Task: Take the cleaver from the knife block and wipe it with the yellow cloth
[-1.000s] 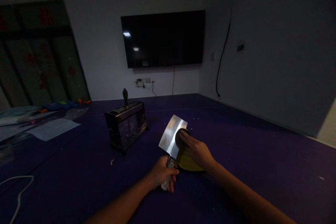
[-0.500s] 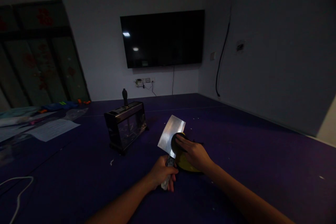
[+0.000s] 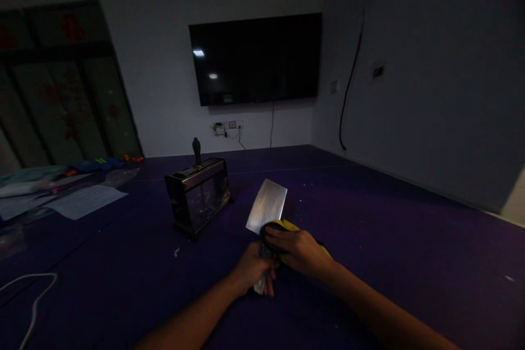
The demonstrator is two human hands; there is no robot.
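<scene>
A cleaver (image 3: 268, 205) with a broad, shiny rectangular blade points away from me, tilted a little to the right. My left hand (image 3: 255, 269) is closed around its grey mottled handle (image 3: 261, 284). Pressed on the blade near the handle is a black and yellow cloth (image 3: 290, 225), and my right hand (image 3: 302, 249) grips it with bent fingers. The cloth covers the lower right part of the blade. To the left stands a dark knife block (image 3: 199, 191) with clear sides, and one black-handled tool (image 3: 197, 151) sticks up from its top.
The purple surface (image 3: 389, 262) carries small white scraps. Papers (image 3: 88, 200), clear plastic and folded fabrics (image 3: 33, 176) lie at the left. A white cable (image 3: 36, 306) curves at the lower left. A television (image 3: 256, 60) hangs on the far wall.
My right hand has drawn the cloth down and slightly left along the blade towards the handle, uncovering more of the blade's middle. The left hand has stayed nearly still.
</scene>
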